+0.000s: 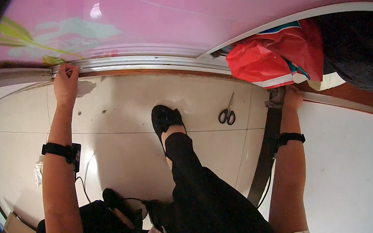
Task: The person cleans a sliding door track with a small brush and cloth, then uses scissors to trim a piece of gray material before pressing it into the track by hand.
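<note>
Two bare hands, well apart, along the foot of a glossy pink flowered panel (135, 9)

The silver metal track (146, 62) runs along the panel's lower edge, above a narrow reddish-brown wooden strip. At the track's left end is the left hand (66, 83), its fingers bent against the edge; whether they pinch anything cannot be told. A thin pale cord (18, 91) reaches toward this hand from the lower left.

The right hand (293, 99) is beyond the track's other end, just below a crumpled red plastic bag (271, 57) with white and teal parts. Its fingertips are partly hidden, so their grip cannot be told. Black fabric-like material (372, 52) lies beside the bag.

On the cream tiled floor (134, 152), black-handled metal scissors (227, 116) lie between the hands, nearer the right one, blades toward the track. A black shoe (162, 117) stands left of them.
</note>
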Motion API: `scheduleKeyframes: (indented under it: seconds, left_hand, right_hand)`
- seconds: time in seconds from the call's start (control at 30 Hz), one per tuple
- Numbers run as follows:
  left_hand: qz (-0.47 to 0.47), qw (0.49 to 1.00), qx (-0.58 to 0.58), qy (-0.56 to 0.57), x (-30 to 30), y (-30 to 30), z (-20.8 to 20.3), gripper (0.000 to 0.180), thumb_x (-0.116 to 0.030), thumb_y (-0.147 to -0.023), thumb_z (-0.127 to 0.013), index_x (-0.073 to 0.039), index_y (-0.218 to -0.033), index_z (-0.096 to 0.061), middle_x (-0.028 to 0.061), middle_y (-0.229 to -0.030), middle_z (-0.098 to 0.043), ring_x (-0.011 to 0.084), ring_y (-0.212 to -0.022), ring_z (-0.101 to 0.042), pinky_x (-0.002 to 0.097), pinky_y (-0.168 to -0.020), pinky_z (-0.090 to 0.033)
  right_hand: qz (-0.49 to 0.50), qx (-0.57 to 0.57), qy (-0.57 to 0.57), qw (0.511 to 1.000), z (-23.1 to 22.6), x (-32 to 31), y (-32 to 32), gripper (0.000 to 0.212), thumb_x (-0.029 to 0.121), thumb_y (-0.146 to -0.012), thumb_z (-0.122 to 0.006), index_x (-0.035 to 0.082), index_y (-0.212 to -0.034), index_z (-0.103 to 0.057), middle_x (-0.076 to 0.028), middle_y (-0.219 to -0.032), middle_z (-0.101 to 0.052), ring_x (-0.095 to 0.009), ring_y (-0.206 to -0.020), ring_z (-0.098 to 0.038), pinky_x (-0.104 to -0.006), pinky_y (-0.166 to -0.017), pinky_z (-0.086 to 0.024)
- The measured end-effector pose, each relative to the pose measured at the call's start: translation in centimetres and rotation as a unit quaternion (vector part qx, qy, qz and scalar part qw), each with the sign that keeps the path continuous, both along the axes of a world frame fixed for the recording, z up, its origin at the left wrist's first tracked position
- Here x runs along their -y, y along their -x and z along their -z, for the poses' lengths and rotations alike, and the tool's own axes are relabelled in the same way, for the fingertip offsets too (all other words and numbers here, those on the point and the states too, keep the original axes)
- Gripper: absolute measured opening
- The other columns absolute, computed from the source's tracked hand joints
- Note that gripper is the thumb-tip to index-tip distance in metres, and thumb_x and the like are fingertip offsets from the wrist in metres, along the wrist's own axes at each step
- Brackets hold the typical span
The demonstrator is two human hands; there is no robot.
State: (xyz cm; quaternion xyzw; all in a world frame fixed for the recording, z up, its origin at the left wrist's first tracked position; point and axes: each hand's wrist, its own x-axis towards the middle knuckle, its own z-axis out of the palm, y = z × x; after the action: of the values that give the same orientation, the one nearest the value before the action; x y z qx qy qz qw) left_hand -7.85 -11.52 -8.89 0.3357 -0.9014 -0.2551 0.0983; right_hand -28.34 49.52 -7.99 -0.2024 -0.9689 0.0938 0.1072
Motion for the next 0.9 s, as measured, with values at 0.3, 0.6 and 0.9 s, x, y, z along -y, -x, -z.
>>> scheduleKeyframes:
  seconds: [0.3,0.6,0.9]
  left_hand:
    - [0.011,0.999,-0.019,-0.035,0.7,-0.2,0.8,0.022,-0.023,-0.080,-0.061,-0.001,-0.081,-0.056,0.0084,-0.073,-0.061,0.0170,-0.066,-0.057,0.0295,-0.063,-0.044]
    - [0.011,0.999,-0.022,-0.028,0.6,-0.1,0.8,0.023,-0.023,-0.080,-0.060,-0.001,-0.080,-0.055,0.0077,-0.071,-0.060,0.0164,-0.064,-0.056,0.0289,-0.063,-0.044]
    - [0.032,0.999,-0.023,0.020,1.0,-0.3,1.2,0.022,-0.023,-0.079,-0.060,-0.001,-0.081,-0.055,0.0090,-0.071,-0.060,0.0182,-0.065,-0.057,0.0300,-0.062,-0.044]
  right_hand:
    - [0.005,-0.026,0.028,0.999,0.1,0.4,0.0,0.029,0.031,-0.073,-0.060,0.007,-0.087,-0.067,-0.015,-0.087,-0.065,-0.031,-0.084,-0.062,-0.0398,-0.073,-0.048]
    - [0.037,-0.007,-0.043,0.998,-1.0,2.3,-0.5,0.023,0.020,-0.072,-0.060,0.009,-0.091,-0.065,-0.017,-0.089,-0.064,-0.033,-0.082,-0.061,-0.0421,-0.072,-0.049]
    - [-0.016,-0.015,-0.074,0.997,-1.6,2.4,-0.6,0.023,0.023,-0.077,-0.049,0.009,-0.085,-0.066,-0.018,-0.086,-0.063,-0.036,-0.082,-0.060,-0.0449,-0.070,-0.048]
